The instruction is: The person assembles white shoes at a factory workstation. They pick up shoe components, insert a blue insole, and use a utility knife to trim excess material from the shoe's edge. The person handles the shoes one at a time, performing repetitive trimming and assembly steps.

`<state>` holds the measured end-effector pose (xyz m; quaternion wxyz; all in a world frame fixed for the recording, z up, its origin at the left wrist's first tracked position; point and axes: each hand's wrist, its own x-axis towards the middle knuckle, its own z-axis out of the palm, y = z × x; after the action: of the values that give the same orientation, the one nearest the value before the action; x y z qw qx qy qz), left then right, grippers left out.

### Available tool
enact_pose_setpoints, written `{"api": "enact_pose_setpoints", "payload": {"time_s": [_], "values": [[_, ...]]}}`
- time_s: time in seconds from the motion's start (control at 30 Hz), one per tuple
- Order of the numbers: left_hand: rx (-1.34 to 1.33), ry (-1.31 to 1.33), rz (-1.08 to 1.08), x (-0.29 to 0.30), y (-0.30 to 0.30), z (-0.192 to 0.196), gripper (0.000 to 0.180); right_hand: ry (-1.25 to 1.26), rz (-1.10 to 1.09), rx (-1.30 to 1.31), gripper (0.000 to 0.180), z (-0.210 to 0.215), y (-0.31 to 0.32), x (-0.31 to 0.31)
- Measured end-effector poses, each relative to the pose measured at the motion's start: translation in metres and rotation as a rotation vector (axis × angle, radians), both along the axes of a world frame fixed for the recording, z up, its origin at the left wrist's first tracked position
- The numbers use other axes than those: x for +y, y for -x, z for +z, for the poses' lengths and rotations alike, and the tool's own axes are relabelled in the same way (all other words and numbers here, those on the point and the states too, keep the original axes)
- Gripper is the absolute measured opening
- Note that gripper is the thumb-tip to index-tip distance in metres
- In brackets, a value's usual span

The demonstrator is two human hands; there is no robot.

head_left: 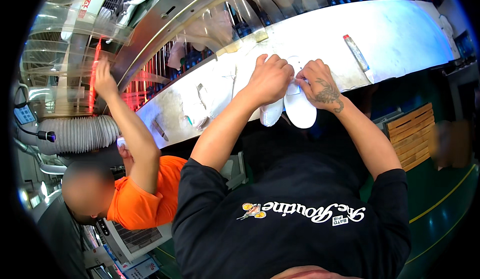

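Note:
Two white shoes lie side by side at the near edge of the pale worktable, toes toward me and jutting past the edge. My left hand (272,78) is closed, its thumb and fingertips pinching at the opening of the right-hand white shoe (301,111). From the other side my right hand (320,85) pinches the same part, close to the left fingertips. Whether they grip lace or tongue there is too small to make out. Partly under my left hand sits the other white shoe (271,114). More white shoes (220,96) rest left of my forearm.
The long worktable (400,34) curves across the view. On it lie a slim tool with a red end (357,56) and a small dark tool (160,129). Beyond hang clear plastic strips and a metal frame. At left a co-worker in an orange shirt (142,199) reaches toward the strips.

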<state>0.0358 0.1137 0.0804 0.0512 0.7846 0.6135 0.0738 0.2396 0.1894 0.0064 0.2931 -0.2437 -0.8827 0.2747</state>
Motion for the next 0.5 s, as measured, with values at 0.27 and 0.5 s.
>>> {"api": "enact_pose_setpoints", "payload": {"time_s": [0.27,0.5], "values": [[0.036,0.038,0.010,-0.001,-0.003,-0.001,0.004,-0.056,0.002,0.056,0.013,-0.001,0.001,-0.003],[-0.006,0.152,0.040,0.008,-0.005,0.002,0.005,-0.052,-0.006,0.034,0.010,-0.003,0.003,-0.003]]}}
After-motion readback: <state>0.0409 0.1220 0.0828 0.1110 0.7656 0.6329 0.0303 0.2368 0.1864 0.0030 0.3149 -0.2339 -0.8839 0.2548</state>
